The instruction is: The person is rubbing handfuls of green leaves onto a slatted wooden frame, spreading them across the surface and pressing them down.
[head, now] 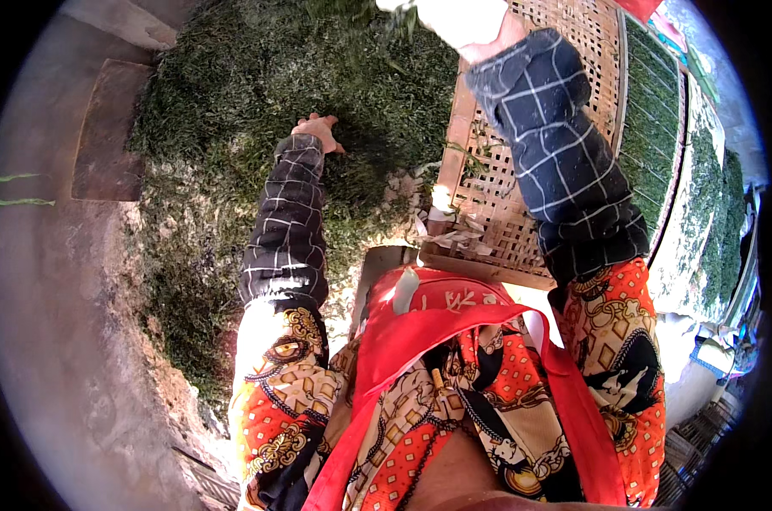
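Observation:
A broad heap of finely shredded green leaves (284,70) lies before me on the left. My left hand (318,131) rests on it, palm down with fingers spread and nothing visible in its grasp. At the top of the view, my right hand (478,29) reaches over the boundary between the heap and a woven bamboo tray (498,191). Strong sunlight washes out its fingers, so I cannot make out their pose. Some blurred green shreds show just left of it. A few green scraps (475,160) cling to the tray's weave.
Farther right, a framed rack (648,121) carries a layer of shredded leaves crossed by thin strips. More shreds lie on a pale surface (692,236) beyond it. A brown board (111,131) stands left of the heap, near the bare floor (47,287). My red apron (418,338) hangs close to the tray's near edge.

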### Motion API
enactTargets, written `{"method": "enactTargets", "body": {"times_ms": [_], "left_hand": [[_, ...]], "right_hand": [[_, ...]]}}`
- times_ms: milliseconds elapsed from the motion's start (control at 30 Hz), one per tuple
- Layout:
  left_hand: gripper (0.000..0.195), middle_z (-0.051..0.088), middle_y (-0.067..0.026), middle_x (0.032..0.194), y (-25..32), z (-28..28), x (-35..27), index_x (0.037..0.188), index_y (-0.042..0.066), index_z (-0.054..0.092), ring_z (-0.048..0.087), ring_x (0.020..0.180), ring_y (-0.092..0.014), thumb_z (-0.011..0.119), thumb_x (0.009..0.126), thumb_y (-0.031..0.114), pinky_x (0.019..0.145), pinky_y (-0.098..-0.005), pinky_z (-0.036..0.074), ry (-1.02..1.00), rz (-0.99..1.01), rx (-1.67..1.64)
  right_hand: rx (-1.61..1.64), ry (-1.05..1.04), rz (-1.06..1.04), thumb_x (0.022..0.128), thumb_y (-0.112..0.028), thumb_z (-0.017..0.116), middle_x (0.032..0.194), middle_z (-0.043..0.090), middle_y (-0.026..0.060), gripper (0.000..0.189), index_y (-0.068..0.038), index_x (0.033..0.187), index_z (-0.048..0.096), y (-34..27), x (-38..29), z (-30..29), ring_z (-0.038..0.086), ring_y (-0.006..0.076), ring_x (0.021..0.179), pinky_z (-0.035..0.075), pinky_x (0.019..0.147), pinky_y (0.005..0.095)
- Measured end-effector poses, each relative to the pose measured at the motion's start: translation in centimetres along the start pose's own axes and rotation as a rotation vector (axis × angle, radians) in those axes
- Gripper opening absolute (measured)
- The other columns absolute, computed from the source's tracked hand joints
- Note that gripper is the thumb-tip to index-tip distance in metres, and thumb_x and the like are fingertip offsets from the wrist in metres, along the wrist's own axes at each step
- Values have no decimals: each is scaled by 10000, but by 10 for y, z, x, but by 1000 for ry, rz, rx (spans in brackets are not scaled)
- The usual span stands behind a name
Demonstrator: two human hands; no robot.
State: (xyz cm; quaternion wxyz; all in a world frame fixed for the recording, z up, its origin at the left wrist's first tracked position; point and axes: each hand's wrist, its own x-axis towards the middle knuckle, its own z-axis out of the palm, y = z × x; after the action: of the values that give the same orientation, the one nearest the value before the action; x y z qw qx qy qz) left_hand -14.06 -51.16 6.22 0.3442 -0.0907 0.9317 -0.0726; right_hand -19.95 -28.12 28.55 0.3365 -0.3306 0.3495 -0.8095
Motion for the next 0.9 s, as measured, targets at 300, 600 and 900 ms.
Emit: {"method": "enactTargets", "body": {"times_ms": [300, 600, 900], "left_hand": [[618, 678, -190, 1056, -60, -17, -28, 1287, 41, 570, 653, 943, -239, 780, 718, 157, 811, -386, 521, 441, 211, -670], [506, 687, -55, 835, -96, -125, -157, 1208, -4, 587, 631, 734, -123, 755, 733, 49, 655, -278, 541, 860, 408, -947], [196, 648, -15, 746, -44, -222, -293, 928, 4, 640, 596, 605, -113, 598, 748, -64, 572, -257, 494, 1084, 692, -1327]], "right_hand": [[-575, 27, 115, 978, -131, 517, 707, 481, -25, 226, 15, 1106, 634, 61, -38, -87, 445, 54, 598, 416, 517, 197], [-155, 148, 90, 1010, -183, 482, 757, 424, -66, 324, 35, 1241, 540, 84, -19, -59, 323, 7, 569, 274, 462, 169], [-333, 432, -115, 978, -290, 539, 568, 461, -47, 331, 3, 894, 667, 70, 44, 8, 351, 64, 438, 324, 435, 195]]}}
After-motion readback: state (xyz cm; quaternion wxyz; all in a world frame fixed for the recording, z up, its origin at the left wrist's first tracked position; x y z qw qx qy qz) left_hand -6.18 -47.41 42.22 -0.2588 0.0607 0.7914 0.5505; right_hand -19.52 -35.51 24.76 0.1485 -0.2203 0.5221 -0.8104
